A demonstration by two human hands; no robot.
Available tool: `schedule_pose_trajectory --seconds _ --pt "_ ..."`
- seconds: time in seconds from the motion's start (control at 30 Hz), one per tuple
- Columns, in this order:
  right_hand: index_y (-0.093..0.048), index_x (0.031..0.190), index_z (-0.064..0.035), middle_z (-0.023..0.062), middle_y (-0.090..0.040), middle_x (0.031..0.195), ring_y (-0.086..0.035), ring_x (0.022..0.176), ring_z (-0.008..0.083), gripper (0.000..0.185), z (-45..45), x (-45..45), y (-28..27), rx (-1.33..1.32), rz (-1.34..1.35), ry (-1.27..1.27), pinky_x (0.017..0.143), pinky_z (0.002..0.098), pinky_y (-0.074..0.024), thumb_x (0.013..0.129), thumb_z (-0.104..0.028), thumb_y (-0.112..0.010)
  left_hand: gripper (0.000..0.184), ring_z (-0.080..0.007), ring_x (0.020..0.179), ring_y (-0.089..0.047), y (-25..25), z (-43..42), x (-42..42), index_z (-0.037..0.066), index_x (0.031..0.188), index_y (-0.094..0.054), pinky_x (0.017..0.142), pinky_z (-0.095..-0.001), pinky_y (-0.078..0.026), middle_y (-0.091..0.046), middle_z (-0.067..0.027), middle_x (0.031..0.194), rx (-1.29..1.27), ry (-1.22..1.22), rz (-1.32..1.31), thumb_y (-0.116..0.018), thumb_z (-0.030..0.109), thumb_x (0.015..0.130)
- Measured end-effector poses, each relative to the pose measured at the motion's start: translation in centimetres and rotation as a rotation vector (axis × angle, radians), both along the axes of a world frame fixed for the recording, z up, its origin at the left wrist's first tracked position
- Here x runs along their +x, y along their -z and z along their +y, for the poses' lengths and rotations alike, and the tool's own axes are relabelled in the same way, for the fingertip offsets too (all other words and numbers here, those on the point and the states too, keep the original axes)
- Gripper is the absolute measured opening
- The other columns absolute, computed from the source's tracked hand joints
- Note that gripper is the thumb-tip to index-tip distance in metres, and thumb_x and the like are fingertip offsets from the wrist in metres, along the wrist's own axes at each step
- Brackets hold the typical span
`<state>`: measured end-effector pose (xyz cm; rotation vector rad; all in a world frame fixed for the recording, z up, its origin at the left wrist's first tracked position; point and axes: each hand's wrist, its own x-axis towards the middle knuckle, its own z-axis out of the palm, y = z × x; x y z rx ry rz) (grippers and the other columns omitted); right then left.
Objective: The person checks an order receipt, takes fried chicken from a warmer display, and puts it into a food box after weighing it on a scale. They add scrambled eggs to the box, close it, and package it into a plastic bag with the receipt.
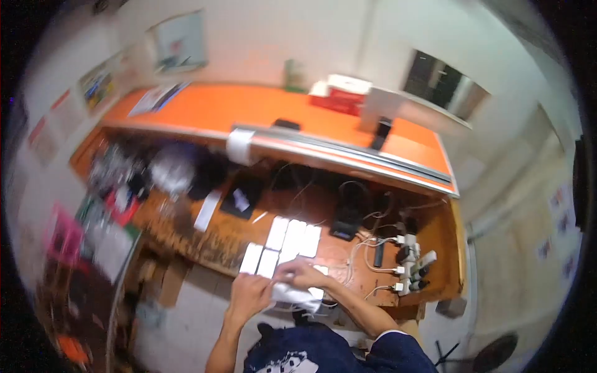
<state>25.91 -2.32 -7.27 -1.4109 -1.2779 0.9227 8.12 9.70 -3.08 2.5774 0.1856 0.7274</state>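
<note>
My left hand [250, 294] and my right hand [302, 275] meet at the front edge of the wooden bench, fingers curled in and almost touching. Motion blur hides what is pinched between them. Just under the hands is a white, crumpled sheet-like thing [297, 297], cloth or plastic, I cannot tell which. Beyond the fingers lie several flat, bright white rectangles [278, 234] with dark edges, laid side by side like phones with lit screens. Another bright rectangle [251, 258] lies close to my left hand.
At the right, a power strip [407, 264] holds several plugs, with white cables [353, 261] trailing across the bench. A black device [346, 221] stands behind. An orange shelf [249, 102] overhangs the back. Clear plastic bags [171, 171] pile at left, near a pink basket [62, 236].
</note>
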Motion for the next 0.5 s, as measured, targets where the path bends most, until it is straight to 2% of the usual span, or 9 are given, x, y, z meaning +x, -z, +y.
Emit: schedule_pose_trajectory --seconds 0.07,0.1,0.2,0.27,0.33,0.4,0.43,0.47,0.5 --pt "-0.070 0.088 -0.0025 -0.0018 -0.058 0.067 -0.048 0.064 0.0072 0.028 -1.1 0.6 -0.2 -0.002 0.099 -0.050 0.056 0.0289 -0.0421 0.097 -0.028 -0.063 0.014 -0.0286 0.061 -0.064 -0.5 0.4 -0.3 0.006 0.074 -0.071 0.061 -0.0411 -0.046 -0.067 -0.0118 0.067 -0.048 -0.023 0.000 -0.068 0.016 0.083" --pt "-0.068 0.085 -0.0022 -0.0026 -0.055 0.066 -0.045 0.064 0.0070 0.031 -1.8 1.8 0.7 -0.148 0.108 -0.058 0.056 0.0290 -0.0396 0.097 -0.030 -0.063 0.013 -0.0290 0.061 -0.064 -0.9 0.6 -1.0 0.006 0.075 -0.072 0.060 -0.0404 -0.047 -0.067 -0.0118 0.068 -0.102 -0.043 0.075 -0.069 0.016 0.082" --pt "-0.064 0.079 -0.0009 -0.0040 -0.049 0.064 -0.042 0.062 0.0066 0.034 -3.8 3.1 0.2 -0.159 0.032 0.067 0.054 0.0313 -0.0369 0.097 -0.030 -0.062 0.013 -0.0296 0.060 -0.065 0.9 2.2 -2.6 0.006 0.077 -0.073 0.057 -0.0393 -0.048 -0.067 -0.0125 0.067 -0.220 -0.033 0.228 -0.071 0.017 0.082" --pt "-0.060 0.072 -0.0037 -0.0047 -0.043 0.058 -0.039 0.059 0.0061 0.034 -4.4 2.3 -0.4 -0.128 -0.015 0.099 0.054 0.0282 -0.0349 0.098 -0.026 -0.062 0.014 -0.0299 0.059 -0.065 2.6 2.3 -3.3 0.005 0.077 -0.074 0.055 -0.0389 -0.049 -0.067 -0.0131 0.067 -0.288 -0.010 0.308 -0.071 0.018 0.082" --pt "-0.064 0.073 -0.0017 0.0028 -0.051 0.058 -0.048 0.059 0.0118 0.035 -5.1 2.3 1.7 -0.230 -0.188 0.133 0.056 0.0342 -0.0410 0.094 -0.030 -0.066 0.015 -0.0311 0.058 -0.065 4.4 2.1 -4.0 0.004 0.076 -0.073 0.053 -0.0375 -0.049 -0.069 -0.0130 0.071 -0.225 -0.009 0.157 -0.073 0.018 0.082" --pt "-0.070 0.079 -0.0008 0.0138 -0.063 0.066 -0.062 0.065 0.0227 0.037 -7.0 2.9 4.4 -0.371 -0.230 0.349 0.062 0.0414 -0.0467 0.089 -0.036 -0.068 0.013 -0.0305 0.059 -0.066 7.2 3.4 -5.7 0.003 0.076 -0.072 0.053 -0.0359 -0.050 -0.069 -0.0136 0.071 -0.194 -0.013 0.069 -0.074 0.015 0.082" --pt "-0.073 0.089 -0.0008 0.0201 -0.069 0.078 -0.067 0.074 0.0321 0.039 -8.1 3.4 4.1 -0.495 -0.341 0.385 0.067 0.0443 -0.0489 0.087 -0.040 -0.068 0.013 -0.0282 0.058 -0.066 6.8 3.8 -6.1 0.003 0.085 -0.072 0.053 -0.0350 -0.050 -0.068 -0.0132 0.068 -0.207 -0.096 -0.005 -0.075 0.015 0.081" --pt "-0.073 0.089 -0.0008 0.0201 -0.069 0.078 -0.067 0.074 0.0321 0.039 -7.9 3.1 4.0 -0.495 -0.350 0.390 0.067 0.0443 -0.0489 0.087 -0.040 -0.068 0.018 -0.0259 0.056 -0.066 6.6 4.1 -6.1 0.003 0.093 -0.072 0.054 -0.0342 -0.050 -0.067 -0.0127 0.066 -0.223 -0.182 -0.080 -0.076 0.015 0.081" --pt "-0.072 0.090 -0.0006 0.0207 -0.069 0.079 -0.067 0.074 0.0334 0.039 -7.6 2.1 4.1 -0.481 -0.408 0.333 0.067 0.0441 -0.0489 0.087 -0.039 -0.068 0.040 -0.0212 0.049 -0.058 6.2 4.2 -7.0 0.003 0.112 -0.065 0.050 -0.0343 -0.045 -0.059 -0.0103 0.058 -0.358 -0.291 0.116 -0.080 0.019 0.078"
